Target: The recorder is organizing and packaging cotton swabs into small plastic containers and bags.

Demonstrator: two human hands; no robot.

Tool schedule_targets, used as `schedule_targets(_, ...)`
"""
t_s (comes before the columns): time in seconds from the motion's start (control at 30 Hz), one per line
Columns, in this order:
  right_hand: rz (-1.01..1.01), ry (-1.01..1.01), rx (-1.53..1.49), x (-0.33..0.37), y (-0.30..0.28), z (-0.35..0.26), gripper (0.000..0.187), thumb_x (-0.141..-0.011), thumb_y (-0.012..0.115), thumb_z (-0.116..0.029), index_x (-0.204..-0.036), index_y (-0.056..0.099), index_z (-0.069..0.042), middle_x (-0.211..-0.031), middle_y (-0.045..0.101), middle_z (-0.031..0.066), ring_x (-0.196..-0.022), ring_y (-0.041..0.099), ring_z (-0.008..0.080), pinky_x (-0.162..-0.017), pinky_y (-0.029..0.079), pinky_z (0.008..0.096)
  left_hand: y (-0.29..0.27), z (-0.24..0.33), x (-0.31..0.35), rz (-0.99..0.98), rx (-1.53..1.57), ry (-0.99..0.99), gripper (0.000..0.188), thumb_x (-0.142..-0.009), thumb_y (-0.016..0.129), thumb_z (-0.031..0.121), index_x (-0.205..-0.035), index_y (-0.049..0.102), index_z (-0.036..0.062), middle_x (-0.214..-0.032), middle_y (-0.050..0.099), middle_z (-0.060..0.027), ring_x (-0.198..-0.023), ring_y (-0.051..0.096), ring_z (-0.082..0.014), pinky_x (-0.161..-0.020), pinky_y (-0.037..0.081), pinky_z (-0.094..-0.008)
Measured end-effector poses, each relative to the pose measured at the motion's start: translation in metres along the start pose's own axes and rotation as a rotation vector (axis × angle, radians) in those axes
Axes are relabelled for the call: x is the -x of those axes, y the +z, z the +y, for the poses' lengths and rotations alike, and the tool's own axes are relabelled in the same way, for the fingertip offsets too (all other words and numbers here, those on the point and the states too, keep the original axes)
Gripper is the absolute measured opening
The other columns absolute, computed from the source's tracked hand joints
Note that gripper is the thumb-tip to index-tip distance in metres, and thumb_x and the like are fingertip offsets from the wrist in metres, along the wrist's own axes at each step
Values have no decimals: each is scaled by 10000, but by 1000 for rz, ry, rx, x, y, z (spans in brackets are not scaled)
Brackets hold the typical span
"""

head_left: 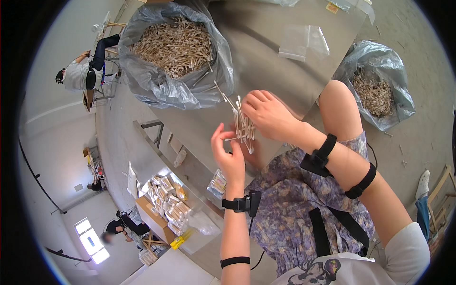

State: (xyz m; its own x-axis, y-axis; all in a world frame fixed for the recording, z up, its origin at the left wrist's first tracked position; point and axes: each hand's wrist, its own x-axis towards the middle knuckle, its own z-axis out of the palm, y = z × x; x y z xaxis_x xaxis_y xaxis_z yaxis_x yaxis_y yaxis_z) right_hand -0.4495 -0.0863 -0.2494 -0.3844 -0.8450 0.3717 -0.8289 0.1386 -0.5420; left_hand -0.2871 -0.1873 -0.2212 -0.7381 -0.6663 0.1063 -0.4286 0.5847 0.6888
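Observation:
A loose bunch of cotton swabs (245,127) with wooden sticks is between my two hands, above the metal table. My right hand (267,113) is closed on it from the right, its fingertips partly hidden. To the left of the bunch, my left hand (228,153) is open, fingers curved and apart from the thumb. One swab points sideways into that gap; whether it touches the hand I cannot tell. Beyond my hands, a large clear plastic bag (137,88) stands full of loose cotton swabs (175,46), with a few swabs sticking out near its edge.
A clear zip bag (304,43) lies flat on the metal table (266,23). At right, another plastic bag of swabs (373,92) stands on the floor. Packed swabs (166,199) fill a box on the lower left, near a side table. Other people sit farther left.

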Motion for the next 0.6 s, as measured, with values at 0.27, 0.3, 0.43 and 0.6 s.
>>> schedule_targets(0.27, 5, -140, -220, 0, 8, 3, 417, -729, 686, -100, -1139, 620, -57, -1246, 628, 91, -1334, 496, 245, -1193, 305, 457, 14, 16, -8, -208, 208, -101, 458, -868, 663, 33, -1280, 466, -10, -1279, 573, -185, -1208, 561, -282, -1044, 435, -391)
schedule_targets(0.3, -18, -127, -189, 0, 7, 3, 375, -719, 685, -88, -1091, 643, -70, -1185, 651, 74, -1275, 537, 238, -1192, 308, 455, 13, 18, -7, -217, 182, -85, 492, -870, 690, 58, -1300, 461, -9, -1283, 568, -203, -1211, 566, -312, -1033, 452, -403)
schedule_targets(0.43, -117, -98, -106, -2, 0, 10, 258, -756, 704, -77, -1014, 694, -89, -1053, 687, 46, -1169, 598, 231, -1196, 312, 462, 3, 23, 0, -198, -41, 4, 564, -845, 741, 79, -1341, 481, 15, -1236, 588, -168, -1156, 584, -299, -984, 492, -391)
schedule_targets(0.6, -20, -91, -130, -4, 2, 12, 109, -739, 678, -75, -841, 707, -98, -938, 679, 32, -1046, 617, 223, -1157, 357, 430, -9, -5, 6, -69, -252, 2, 253, -859, 730, 82, -1104, 703, 27, -1033, 652, -89, -988, 628, -262, -814, 521, -353)
